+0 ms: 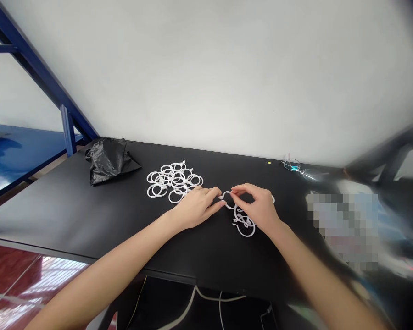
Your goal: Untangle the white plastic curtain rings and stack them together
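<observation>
Pinching one white ring (229, 206): left hand (198, 206), right hand (260, 208) | two ring clusters (169, 183) | one black bag (108, 160)

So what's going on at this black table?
Someone is handling a white ring: the right hand pinches its upper edge, while the left hand seems to hold its knobbed end. A pile of rings lies beyond the left hand, and a smaller cluster by the right. A crumpled black bag sits farther left on the table.
</observation>
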### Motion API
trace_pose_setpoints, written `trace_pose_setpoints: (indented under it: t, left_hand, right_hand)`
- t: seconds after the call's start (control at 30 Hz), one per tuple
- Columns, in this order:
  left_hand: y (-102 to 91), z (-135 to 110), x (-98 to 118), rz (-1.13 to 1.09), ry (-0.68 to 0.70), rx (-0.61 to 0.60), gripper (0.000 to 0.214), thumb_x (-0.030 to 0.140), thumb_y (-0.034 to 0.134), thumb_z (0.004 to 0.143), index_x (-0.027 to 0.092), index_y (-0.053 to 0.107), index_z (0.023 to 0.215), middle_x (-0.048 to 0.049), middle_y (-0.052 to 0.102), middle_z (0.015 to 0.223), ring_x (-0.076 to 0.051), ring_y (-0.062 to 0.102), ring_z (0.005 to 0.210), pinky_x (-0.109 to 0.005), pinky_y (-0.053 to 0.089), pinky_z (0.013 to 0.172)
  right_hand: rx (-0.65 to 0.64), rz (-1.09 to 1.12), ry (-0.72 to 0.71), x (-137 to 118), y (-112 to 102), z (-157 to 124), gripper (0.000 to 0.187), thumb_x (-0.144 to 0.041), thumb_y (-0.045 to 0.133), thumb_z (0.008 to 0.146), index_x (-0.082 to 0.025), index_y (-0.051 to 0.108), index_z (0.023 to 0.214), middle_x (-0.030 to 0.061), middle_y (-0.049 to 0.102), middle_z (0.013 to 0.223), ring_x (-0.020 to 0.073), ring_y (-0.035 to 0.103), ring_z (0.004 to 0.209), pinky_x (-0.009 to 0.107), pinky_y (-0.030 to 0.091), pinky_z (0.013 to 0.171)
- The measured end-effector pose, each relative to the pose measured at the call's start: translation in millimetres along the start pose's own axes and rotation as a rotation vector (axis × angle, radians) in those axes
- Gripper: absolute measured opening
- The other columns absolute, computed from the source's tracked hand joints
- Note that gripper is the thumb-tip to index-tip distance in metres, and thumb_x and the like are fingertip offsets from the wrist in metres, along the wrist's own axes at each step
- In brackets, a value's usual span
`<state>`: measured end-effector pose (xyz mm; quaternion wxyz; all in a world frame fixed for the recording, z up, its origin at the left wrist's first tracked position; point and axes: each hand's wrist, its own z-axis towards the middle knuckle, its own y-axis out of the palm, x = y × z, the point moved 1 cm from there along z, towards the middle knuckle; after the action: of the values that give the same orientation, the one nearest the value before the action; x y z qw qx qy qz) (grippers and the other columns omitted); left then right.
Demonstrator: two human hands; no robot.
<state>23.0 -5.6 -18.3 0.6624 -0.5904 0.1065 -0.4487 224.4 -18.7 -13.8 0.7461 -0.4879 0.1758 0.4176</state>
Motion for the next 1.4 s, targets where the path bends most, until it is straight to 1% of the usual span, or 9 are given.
trace_pose_setpoints:
  t: [0.07,0.17,0.3,0.4,0.5,0.6,0.8,1.2,1.4]
  left_hand:
    - [-1.4,0,1,0.006,0.046,-0.011,0.026,0.034,0.033,0.103,0.018,0.048,0.089,0.0007,0.055,0.069,-0.016,0.053,0.061,-0.031,0.041,0.069]
    - [-4.0,-1,1,-0.063,0.045,0.037,0.030,0.031,0.030,0.103,0.019,0.042,0.079,0.0019,0.048,0.066,-0.014,0.045,0.057,-0.029,0.036,0.063]
    - [-7.0,-2,0,-0.331,-0.035,0.113,0.033,0.034,0.032,0.103,0.019,0.041,0.075,0.0040,0.040,0.063,-0.011,0.040,0.056,-0.025,0.033,0.059]
    - [-8.0,-2,0,-0.499,-0.066,0.116,0.036,0.037,0.035,0.102,0.018,0.043,0.072,0.0049,0.038,0.061,-0.009,0.037,0.054,-0.024,0.031,0.056]
    - [-8.6,-2,1,-0.600,-0.088,0.107,0.039,0.038,0.036,0.101,0.017,0.042,0.069,0.0053,0.038,0.059,-0.008,0.036,0.053,-0.024,0.030,0.054]
    - [-9.5,-2,2,-0.617,-0.099,0.104,0.039,0.038,0.037,0.101,0.017,0.043,0.069,0.0052,0.040,0.059,-0.008,0.037,0.053,-0.024,0.030,0.054]
    - [-12.0,-2,2,-0.587,-0.097,0.080,0.039,0.038,0.036,0.101,0.017,0.044,0.069,0.0047,0.042,0.060,-0.008,0.039,0.054,-0.024,0.033,0.056]
    - [-11.8,-1,-1,-0.543,-0.092,0.066,0.042,0.040,0.035,0.102,0.018,0.043,0.067,0.0042,0.044,0.061,-0.009,0.041,0.055,-0.024,0.034,0.058]
    - [-10.9,-3,-5,-0.427,-0.018,0.111,0.038,0.036,0.035,0.102,0.018,0.044,0.070,0.0036,0.041,0.063,-0.010,0.040,0.058,-0.025,0.035,0.063]
  right_hand:
    - [-0.013,0.046,0.022,-3,3,-1,0.006,-0.022,0.065,0.083,-0.020,0.071,0.084,0.0035,0.074,0.079,0.0201,0.071,0.073,0.036,0.057,0.075]
    - [-0.077,0.267,0.185,-5,3,-1,0.015,-0.030,0.071,0.081,-0.020,0.071,0.093,0.0059,0.076,0.088,0.0228,0.073,0.082,0.040,0.058,0.081]
    - [-0.285,0.642,0.422,-11,0,2,0.038,-0.040,0.078,0.075,-0.020,0.072,0.107,0.0098,0.076,0.106,0.0263,0.074,0.095,0.045,0.057,0.092]
    - [-0.306,0.739,0.490,-15,-2,3,0.037,-0.041,0.082,0.070,-0.020,0.075,0.099,0.0092,0.078,0.100,0.0270,0.075,0.089,0.049,0.056,0.094]
    - [-0.290,0.781,0.502,-15,-1,4,0.035,-0.042,0.083,0.068,-0.019,0.077,0.094,0.0091,0.079,0.095,0.0285,0.076,0.087,0.051,0.056,0.093]
    - [-0.285,0.809,0.507,-14,1,3,0.036,-0.042,0.084,0.067,-0.019,0.077,0.094,0.0088,0.079,0.095,0.0292,0.076,0.089,0.052,0.055,0.095]
    - [-0.295,0.833,0.512,-12,0,3,0.035,-0.038,0.085,0.067,-0.020,0.076,0.096,0.0069,0.079,0.098,0.0282,0.075,0.093,0.053,0.052,0.101]
    - [-0.284,0.843,0.545,-11,3,3,0.035,-0.037,0.086,0.065,-0.020,0.076,0.094,0.0075,0.079,0.098,0.0279,0.076,0.091,0.051,0.052,0.100]
    - [-0.249,0.814,0.519,-14,4,2,0.038,-0.036,0.087,0.063,-0.020,0.076,0.096,0.0070,0.079,0.098,0.0283,0.075,0.094,0.052,0.053,0.100]
